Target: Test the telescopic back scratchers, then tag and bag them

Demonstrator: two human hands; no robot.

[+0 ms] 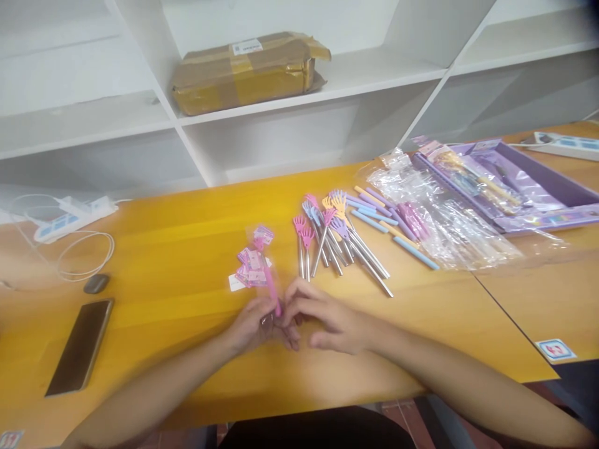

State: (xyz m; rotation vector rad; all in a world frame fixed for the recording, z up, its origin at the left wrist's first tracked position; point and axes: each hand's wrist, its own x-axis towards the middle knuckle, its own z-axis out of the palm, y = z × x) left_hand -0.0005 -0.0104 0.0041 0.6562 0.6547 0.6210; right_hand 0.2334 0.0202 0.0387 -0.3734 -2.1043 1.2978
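Near the table's front edge, my left hand (255,324) is closed on the lower end of a pink back scratcher (271,287) inside a clear plastic bag. My right hand (330,315) is at the same end, its fingers bent and apart with the thumb away from them; the fingertips are at the bag's end, and whether they touch it I cannot tell. Small pink printed cards (250,268) lie under or behind the bag. Several loose hand-shaped back scratchers (327,231) in pink, blue, purple and yellow, with metal rods, lie to the right.
Coloured handle tubes (374,209) lie beside clear plastic bags (449,218) and a purple box (552,178). At the left are a phone (79,346), a dark mouse-like object (96,284) and a power strip (75,218). A taped carton (243,72) sits on the shelf.
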